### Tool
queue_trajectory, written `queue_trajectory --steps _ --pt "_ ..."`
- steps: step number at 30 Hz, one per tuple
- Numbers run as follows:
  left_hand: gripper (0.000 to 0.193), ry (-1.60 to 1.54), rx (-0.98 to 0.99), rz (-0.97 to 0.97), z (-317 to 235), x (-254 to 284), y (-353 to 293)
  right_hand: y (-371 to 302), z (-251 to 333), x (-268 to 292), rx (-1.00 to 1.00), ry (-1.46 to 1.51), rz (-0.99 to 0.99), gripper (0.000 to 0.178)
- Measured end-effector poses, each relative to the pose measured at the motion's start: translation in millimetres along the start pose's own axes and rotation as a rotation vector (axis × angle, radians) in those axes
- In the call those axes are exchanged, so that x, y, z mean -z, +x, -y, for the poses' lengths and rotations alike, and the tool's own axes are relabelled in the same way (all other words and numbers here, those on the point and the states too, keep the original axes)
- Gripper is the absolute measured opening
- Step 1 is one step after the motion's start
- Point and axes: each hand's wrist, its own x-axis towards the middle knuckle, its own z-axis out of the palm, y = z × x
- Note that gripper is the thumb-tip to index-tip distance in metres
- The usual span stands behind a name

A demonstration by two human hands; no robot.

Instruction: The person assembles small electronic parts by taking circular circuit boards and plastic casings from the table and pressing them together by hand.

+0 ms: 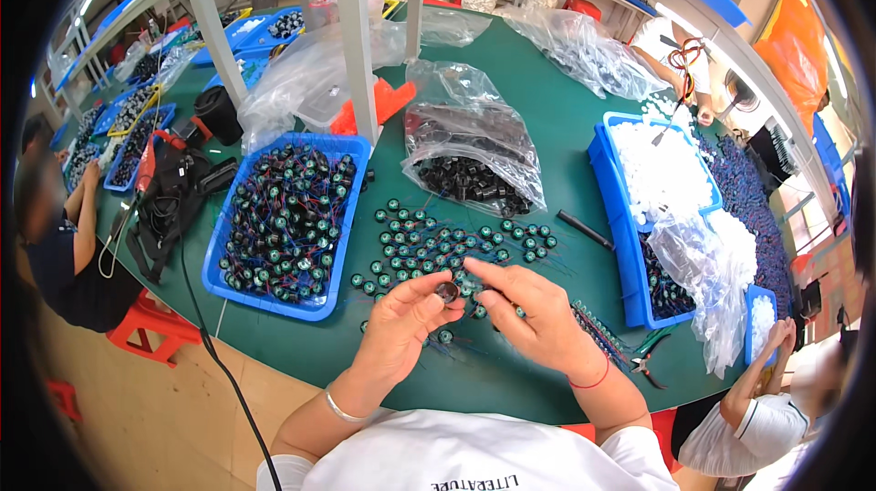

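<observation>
Between the thumb and fingers of my left hand (401, 319) is a small round dark part (446, 291), its round face turned upward. My right hand (534, 313) is just right of it, index finger stretched out and thumb apart, over the loose parts; I see nothing clearly gripped in it. Under and beyond both hands, small round black parts with green tops (429, 240) and thin wires lie spread on the green table (365, 368). Some of them are hidden by my fingers.
A blue tray (212, 276) full of wired parts stands left. Beyond the hands lies a clear bag of black pieces (470, 149). At right are a blue bin (630, 281) with white pieces, a black rod (586, 230) and pliers (646, 368). A cable (205, 331) hangs left; co-workers sit both sides.
</observation>
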Motion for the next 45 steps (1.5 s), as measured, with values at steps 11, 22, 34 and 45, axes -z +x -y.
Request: queue_trajectory --steps 11,22,34,45 --pt "0.031 -0.044 0.047 0.0 0 -2 -2 -4 -9 -7 0.032 -0.012 0.013 0.021" --pt "0.027 0.013 0.071 -0.053 -1 -3 -1 -7 -16 -8 0.162 -0.192 0.038 0.025" --pt "0.02 0.836 -0.463 -0.167 7 -12 -5 -22 4 -26 0.131 -0.509 0.029 0.026" --pt "0.012 0.641 -0.341 -0.484 -33 64 -67 15 -66 32 -0.292 -0.392 -0.05 0.021"
